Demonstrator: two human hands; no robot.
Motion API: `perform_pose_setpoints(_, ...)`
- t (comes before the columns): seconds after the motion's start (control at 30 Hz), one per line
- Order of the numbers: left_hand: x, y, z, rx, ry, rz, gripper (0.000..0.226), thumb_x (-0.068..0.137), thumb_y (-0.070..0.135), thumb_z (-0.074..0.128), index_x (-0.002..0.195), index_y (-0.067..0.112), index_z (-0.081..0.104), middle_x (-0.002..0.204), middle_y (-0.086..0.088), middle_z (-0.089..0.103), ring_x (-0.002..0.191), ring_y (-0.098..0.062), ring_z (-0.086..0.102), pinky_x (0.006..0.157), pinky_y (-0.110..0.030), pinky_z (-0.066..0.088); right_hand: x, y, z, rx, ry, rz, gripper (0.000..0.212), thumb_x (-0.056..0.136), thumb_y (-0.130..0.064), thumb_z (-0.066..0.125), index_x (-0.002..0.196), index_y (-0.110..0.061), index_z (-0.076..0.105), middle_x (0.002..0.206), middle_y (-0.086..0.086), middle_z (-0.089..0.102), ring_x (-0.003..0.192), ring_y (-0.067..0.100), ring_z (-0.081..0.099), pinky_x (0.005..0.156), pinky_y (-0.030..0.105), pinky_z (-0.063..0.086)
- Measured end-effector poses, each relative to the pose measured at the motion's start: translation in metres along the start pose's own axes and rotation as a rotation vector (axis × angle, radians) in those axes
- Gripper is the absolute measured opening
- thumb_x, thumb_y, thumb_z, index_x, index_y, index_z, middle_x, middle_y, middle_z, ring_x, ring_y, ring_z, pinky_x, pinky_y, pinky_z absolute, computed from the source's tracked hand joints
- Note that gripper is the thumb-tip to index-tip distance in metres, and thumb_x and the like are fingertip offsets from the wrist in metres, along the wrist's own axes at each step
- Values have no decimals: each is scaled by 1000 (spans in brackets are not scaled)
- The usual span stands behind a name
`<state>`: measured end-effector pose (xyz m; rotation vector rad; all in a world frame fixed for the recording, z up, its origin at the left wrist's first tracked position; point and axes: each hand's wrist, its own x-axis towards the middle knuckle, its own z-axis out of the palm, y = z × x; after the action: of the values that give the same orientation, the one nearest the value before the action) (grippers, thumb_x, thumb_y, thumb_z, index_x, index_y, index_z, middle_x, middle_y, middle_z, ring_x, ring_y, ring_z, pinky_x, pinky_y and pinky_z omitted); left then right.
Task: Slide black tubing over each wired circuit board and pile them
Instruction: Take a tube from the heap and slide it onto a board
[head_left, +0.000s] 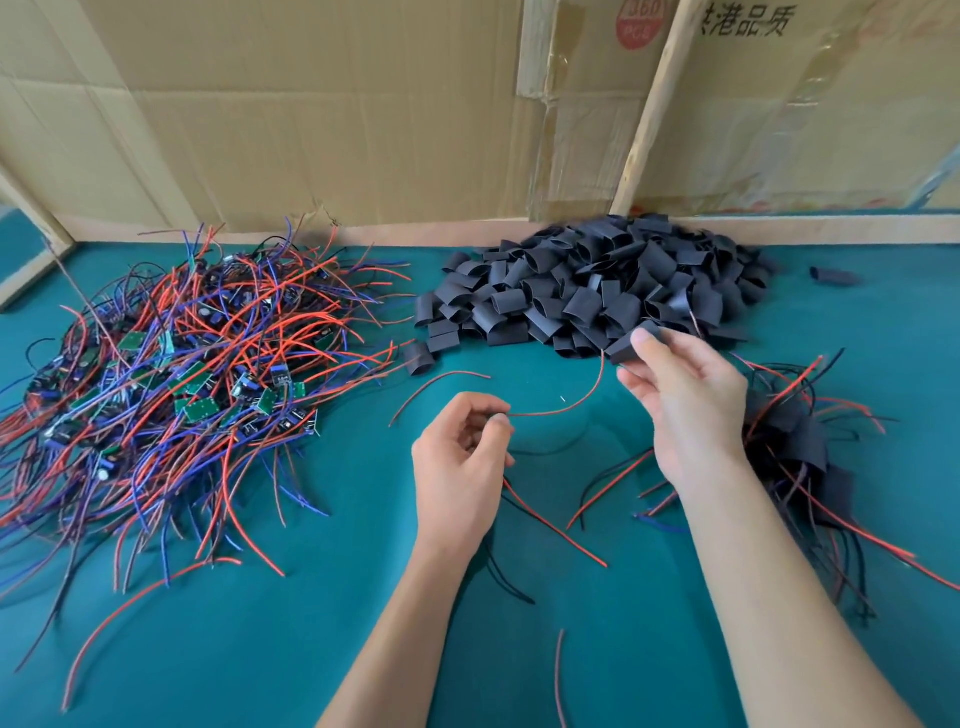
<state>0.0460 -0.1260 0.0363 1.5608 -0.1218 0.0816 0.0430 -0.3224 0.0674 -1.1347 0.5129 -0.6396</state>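
Right hand (685, 400) grip: thumb and fingers pinch one black tubing sleeve (631, 345), a red wire (576, 405) entering its lower end. Left hand (460, 462) grip: fingers curled round the wires' near part; board hidden inside. Risk: sleeve mouth pinched flat, so board corners may snag; slack wire could buckle. Beyond the right grip, loose sleeve heap (597, 280); outboard of it, finished pile (800, 441); outboard of the left grip, unsleeved boards (171, 374) on the worktop (311, 623).
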Motion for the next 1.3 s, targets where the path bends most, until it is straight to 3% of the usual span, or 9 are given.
perform_pose_setpoints(0.3, -1, 2, 0, -16, -8, -13, 14, 81, 20, 57, 85, 19, 70, 74, -3, 68, 54, -14, 59, 60, -20, 48, -1, 0, 0, 30, 48, -16, 20, 91, -8, 78, 109, -3, 72, 81, 1, 75, 67, 14, 69, 75, 25, 59)
perform_pose_setpoints(0.47, -1, 3, -1, -33, -7, -19, 13, 80, 18, 58, 84, 20, 70, 74, -3, 68, 54, -14, 59, 60, -19, 47, -5, 2, 1, 19, 73, -44, 17, 91, -5, 78, 106, -9, 71, 97, 9, 69, 70, 17, 69, 75, 25, 60)
perform_pose_setpoints(0.63, -1, 3, -1, -34, -16, -26, 13, 81, 19, 58, 84, 22, 70, 74, -4, 68, 54, -15, 59, 59, -21, 46, -4, 2, 1, 16, -19, 26, 14, 90, -6, 78, 102, -12, 73, 83, 0, 74, 67, 14, 69, 73, 24, 60)
perform_pose_setpoints(0.73, -1, 3, -2, -18, -14, -17, 13, 81, 19, 57, 84, 21, 70, 73, -4, 68, 54, -14, 59, 60, -21, 47, -5, 3, 2, 47, -104, 95, 16, 91, -7, 78, 106, -8, 74, 83, 5, 74, 69, 15, 67, 73, 24, 59)
perform_pose_setpoints(0.87, -1, 4, -1, -7, -13, -14, 14, 81, 19, 57, 84, 21, 70, 72, -3, 68, 54, -14, 59, 60, -22, 48, -3, 1, 1, 100, -87, 122, 20, 91, -9, 78, 110, -6, 72, 80, 4, 73, 70, 16, 66, 73, 23, 59)
perform_pose_setpoints(1.1, -1, 3, -2, -12, -23, -20, 13, 80, 19, 57, 83, 21, 70, 73, -5, 67, 54, -15, 59, 61, -23, 48, 0, 2, 0, 190, -98, 200, 9, 91, -11, 78, 99, -9, 73, 97, 9, 71, 80, 22, 68, 76, 26, 60)
perform_pose_setpoints(1.3, -2, 3, -2, -12, -27, -24, 13, 80, 20, 58, 82, 22, 70, 73, -4, 68, 54, -15, 59, 61, -23, 48, 1, 3, 0, 308, -150, 275, 6, 90, -12, 77, 86, -10, 73, 94, 10, 77, 91, 28, 74, 77, 35, 61)
